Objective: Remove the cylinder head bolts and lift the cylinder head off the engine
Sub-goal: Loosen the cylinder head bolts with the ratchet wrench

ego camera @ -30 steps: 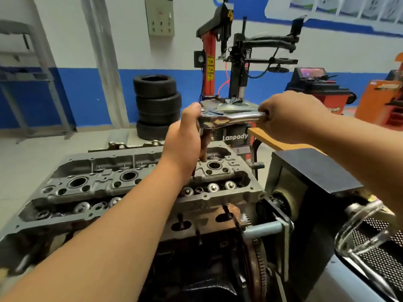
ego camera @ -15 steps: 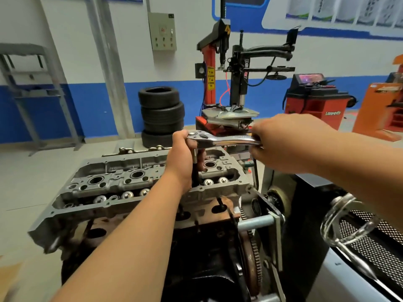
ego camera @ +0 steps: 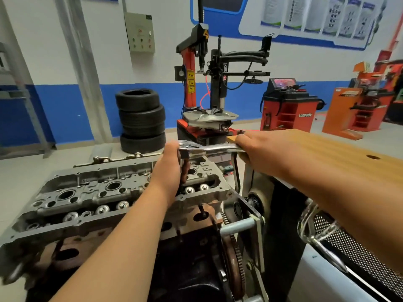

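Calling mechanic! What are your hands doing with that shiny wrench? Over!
Left hand grips ratchet wrench below its head; right hand grips its handle. Cylinder head not yet lifted. Nothing blocking.

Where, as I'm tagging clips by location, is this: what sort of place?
Likely a car repair workshop: a stripped cylinder head, a tyre changer and stacked tyres.

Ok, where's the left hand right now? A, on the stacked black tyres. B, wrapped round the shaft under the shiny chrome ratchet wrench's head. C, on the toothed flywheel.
B: the left hand grips the upright shaft just below the head of the shiny chrome ratchet wrench, over the grey metal cylinder head, while the right hand holds the handle.
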